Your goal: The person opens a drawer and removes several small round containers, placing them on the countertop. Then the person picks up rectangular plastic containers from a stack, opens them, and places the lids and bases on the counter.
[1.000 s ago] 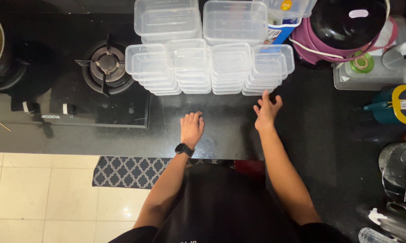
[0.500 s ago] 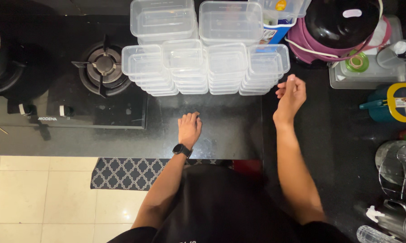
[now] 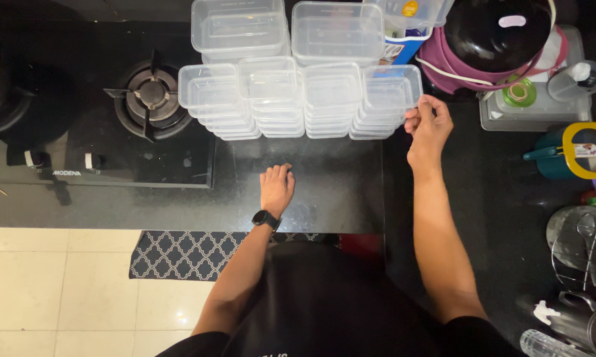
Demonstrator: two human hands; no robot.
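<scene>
— Which hand is nearer the containers?

— The right hand [image 3: 427, 127]. Its fingertips sit at the right edge of the rightmost stack of clear containers [image 3: 385, 100], on the dark counter [image 3: 324, 192] at the far side. The stack lies just to the left of the fingers.

— Is the hand gripping?

— The fingers are curled, with thumb and forefinger pinched at the rim of the top tub. Whether they truly clamp it or only touch it cannot be told from above.

— And the left hand [image 3: 276, 188]?

— It rests flat on the counter, fingers together and holding nothing, below the row and apart from it.

— How does the stack lie?

— It is upright, mouths facing up. Each tub's long axis runs across the counter, left to right, in line with the three neighbouring stacks [image 3: 271, 96]. The short end faces the right hand.
</scene>
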